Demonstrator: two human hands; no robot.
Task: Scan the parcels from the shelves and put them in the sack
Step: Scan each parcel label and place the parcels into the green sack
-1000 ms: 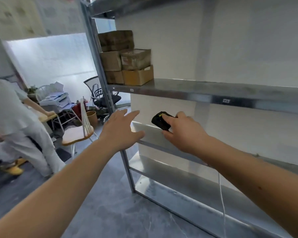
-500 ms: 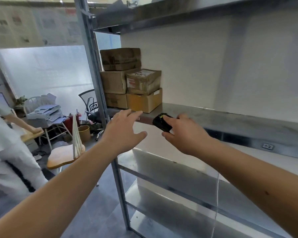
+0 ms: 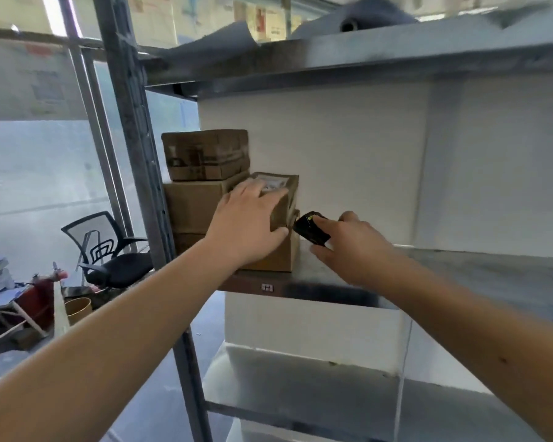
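Note:
Several brown cardboard parcels are stacked at the left end of a metal shelf (image 3: 460, 275). My left hand (image 3: 246, 224) grips the small taped parcel (image 3: 286, 199) with a white label on top, fingers over its top and thumb under its front corner. That parcel sits on a plain box (image 3: 278, 256). A dark taped parcel (image 3: 205, 154) tops a bigger box (image 3: 193, 204) behind. My right hand (image 3: 351, 247) holds a small black scanner (image 3: 310, 229), its tip close to the gripped parcel's right side. No sack is in view.
A steel upright post (image 3: 141, 173) stands just left of the parcels. The shelf board above (image 3: 364, 55) carries grey rolled material. Lower shelves (image 3: 300, 390) run below. To the left on the floor are a black office chair (image 3: 109, 250), a red object and a cluttered desk.
My left hand has gone from open in the air to gripping the small labelled parcel. My right hand with the scanner rose to shelf level beside it. The view tilted up and closer.

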